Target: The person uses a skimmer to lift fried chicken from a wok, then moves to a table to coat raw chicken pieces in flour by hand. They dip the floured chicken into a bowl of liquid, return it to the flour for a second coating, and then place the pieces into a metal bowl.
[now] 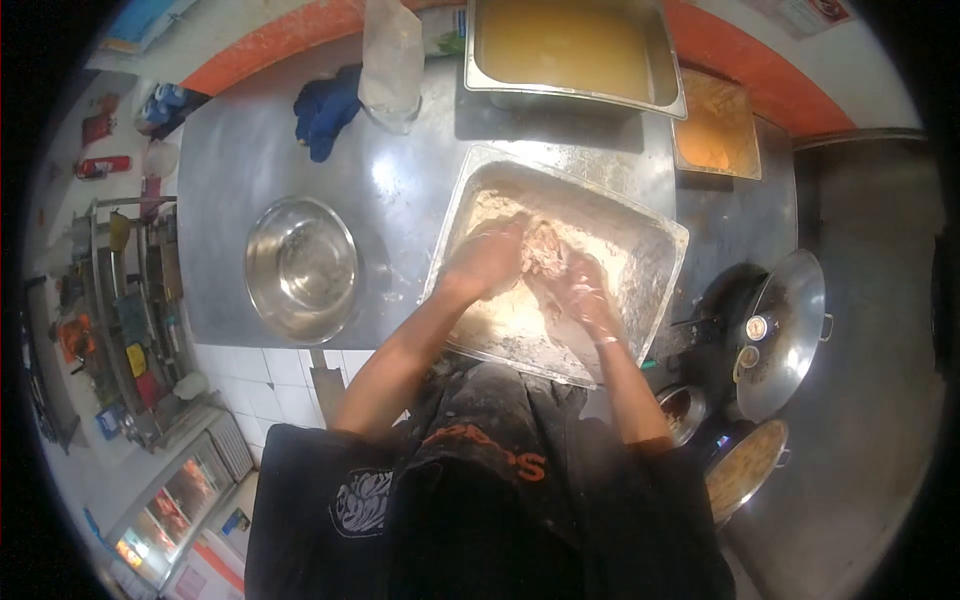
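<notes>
A large rectangular metal pan (672,268) holds pale flour (505,318) and stands at the table's front edge. Inside it, my left hand (487,262) and my right hand (588,292) meet around a lumpy, flour-coated piece of food (543,250), which looks like raw meat. The fingers of both hands are curled against the piece from either side, partly hidden and slightly blurred. Thin clear plastic seems to cover my right hand, gathered at the wrist.
A steel bowl (301,270) sits left of the pan. Behind are a blue cloth (327,108), a whitish bag (391,70) and a deep tray of yellowish liquid (565,50). An orange-filled tray (716,130) is back right; a wok (790,335) stands at right.
</notes>
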Demonstrator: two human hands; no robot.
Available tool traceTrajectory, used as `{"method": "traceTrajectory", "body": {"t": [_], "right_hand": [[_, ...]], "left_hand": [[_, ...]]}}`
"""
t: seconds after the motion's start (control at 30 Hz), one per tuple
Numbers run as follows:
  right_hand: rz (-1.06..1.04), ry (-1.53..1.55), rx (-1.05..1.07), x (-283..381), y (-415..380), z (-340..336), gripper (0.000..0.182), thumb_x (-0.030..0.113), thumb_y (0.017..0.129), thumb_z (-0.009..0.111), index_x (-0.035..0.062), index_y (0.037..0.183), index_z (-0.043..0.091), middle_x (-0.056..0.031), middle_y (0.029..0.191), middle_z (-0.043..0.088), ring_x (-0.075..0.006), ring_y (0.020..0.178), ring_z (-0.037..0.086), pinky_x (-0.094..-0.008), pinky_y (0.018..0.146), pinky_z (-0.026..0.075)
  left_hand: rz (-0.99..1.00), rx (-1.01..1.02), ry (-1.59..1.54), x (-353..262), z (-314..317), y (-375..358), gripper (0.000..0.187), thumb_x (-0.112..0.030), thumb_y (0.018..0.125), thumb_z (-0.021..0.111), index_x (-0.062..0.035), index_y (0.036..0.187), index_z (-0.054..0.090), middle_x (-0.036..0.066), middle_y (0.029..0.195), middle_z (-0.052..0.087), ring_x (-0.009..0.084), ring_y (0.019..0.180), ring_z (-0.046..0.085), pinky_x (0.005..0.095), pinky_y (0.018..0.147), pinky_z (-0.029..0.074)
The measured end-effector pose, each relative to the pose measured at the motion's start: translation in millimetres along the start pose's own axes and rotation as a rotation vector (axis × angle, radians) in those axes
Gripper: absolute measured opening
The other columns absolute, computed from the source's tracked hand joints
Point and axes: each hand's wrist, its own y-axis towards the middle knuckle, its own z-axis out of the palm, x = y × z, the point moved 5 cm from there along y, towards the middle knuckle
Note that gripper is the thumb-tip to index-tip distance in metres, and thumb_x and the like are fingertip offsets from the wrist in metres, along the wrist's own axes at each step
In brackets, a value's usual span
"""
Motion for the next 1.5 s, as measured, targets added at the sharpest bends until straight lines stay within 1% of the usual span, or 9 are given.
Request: {"method": "traceTrajectory", "body": {"t": [0.3, 0.5, 0.63, 0.8, 0.87, 1.1, 1.27, 1.33, 1.5], "right_hand": [[-0.171, 0.35, -0.025, 59, -57, -78, 0.055, 0.026, 0.086, 0.081, 0.007, 0.134, 0.062, -0.0154, 0.12, 0.07, -0.0263, 0.1, 0.07, -0.038, 0.089, 0.057], [-0.174, -0.324, 0.067, 58, -48, -53, 0.058, 0.025, 0.088, 0.077, 0.0061, 0.14, 0.057, -0.0201, 0.139, 0.059, -0.0293, 0.123, 0.06, -0.0395, 0.103, 0.049], [0.004, -0.39, 0.084, 4, -57, -14, 0.056, 0.032, 0.092, 0.072, 0.0034, 0.138, 0.057, -0.0215, 0.139, 0.057, -0.0296, 0.12, 0.06, -0.0406, 0.101, 0.049], [0.405, -0.162, 0.396, 34, -72, -64, 0.058, 0.041, 0.096, 0.066, 0.0, 0.136, 0.057, -0.0232, 0.139, 0.056, -0.03, 0.116, 0.059, -0.042, 0.099, 0.049], [0.446, -0.122, 0.398, 49, -75, -78, 0.059, 0.044, 0.098, 0.064, -0.0014, 0.135, 0.057, -0.0239, 0.14, 0.055, -0.0301, 0.114, 0.059, -0.0426, 0.098, 0.049], [-0.451, -0.883, -0.306, 5, -45, 12, 0.055, 0.037, 0.096, 0.069, -0.0016, 0.133, 0.057, -0.0167, 0.139, 0.056, -0.0269, 0.119, 0.06, -0.0422, 0.102, 0.051], [0.142, 0.253, -0.011, 5, -53, -35, 0.039, 0.035, 0.092, 0.074, -0.0018, 0.105, 0.067, -0.0162, 0.092, 0.065, -0.0266, 0.083, 0.062, -0.0404, 0.078, 0.052], [0.261, -0.344, 0.218, 23, -57, -63, 0.044, 0.037, 0.091, 0.074, -0.0008, 0.113, 0.065, -0.0185, 0.105, 0.068, -0.0295, 0.095, 0.066, -0.04, 0.085, 0.052], [-0.024, -0.152, 0.038, 31, -82, -92, 0.05, 0.035, 0.088, 0.078, -0.0016, 0.119, 0.064, -0.0176, 0.109, 0.069, -0.0307, 0.097, 0.066, -0.0413, 0.085, 0.051]], "left_hand": [[0.414, -0.363, -0.131, 29, 20, -27, 0.048, -0.017, 0.1, 0.048, 0.0023, 0.144, 0.05, 0.029, 0.148, 0.049, 0.0406, 0.137, 0.048, 0.0462, 0.113, 0.042], [0.279, -0.215, 0.265, 14, 34, -8, 0.055, -0.009, 0.094, 0.051, 0.001, 0.148, 0.045, 0.025, 0.144, 0.054, 0.0389, 0.122, 0.059, 0.0442, 0.105, 0.047], [0.194, -0.029, 0.005, 30, 46, 3, 0.049, -0.007, 0.093, 0.056, -0.0001, 0.142, 0.055, 0.021, 0.131, 0.063, 0.0367, 0.107, 0.065, 0.0463, 0.098, 0.049], [0.718, -0.514, -0.302, 36, 18, -44, 0.047, -0.02, 0.097, 0.062, -0.0081, 0.143, 0.057, 0.014, 0.134, 0.064, 0.0326, 0.132, 0.055, 0.0433, 0.114, 0.044], [0.539, -0.521, -0.165, 35, 16, -49, 0.054, -0.019, 0.097, 0.06, -0.0096, 0.149, 0.05, 0.016, 0.139, 0.061, 0.0318, 0.136, 0.052, 0.0451, 0.116, 0.043], [0.417, -0.321, 0.41, 22, 66, 20, 0.056, -0.011, 0.098, 0.049, -0.0097, 0.152, 0.036, 0.021, 0.144, 0.052, 0.0352, 0.133, 0.052, 0.0455, 0.115, 0.04], [0.518, -0.138, 0.112, 30, 22, -28, 0.047, -0.016, 0.101, 0.055, -0.0063, 0.147, 0.052, 0.022, 0.144, 0.057, 0.0367, 0.13, 0.057, 0.0427, 0.113, 0.044], [0.525, -0.27, -0.174, 23, 2, -59, 0.041, -0.02, 0.099, 0.062, -0.0053, 0.137, 0.06, 0.021, 0.137, 0.062, 0.0369, 0.126, 0.06, 0.0415, 0.11, 0.047], [0.677, -0.48, -0.019, 24, 6, -73, 0.051, -0.02, 0.094, 0.071, -0.0042, 0.14, 0.057, 0.021, 0.133, 0.064, 0.0363, 0.125, 0.06, 0.042, 0.107, 0.049]]}}
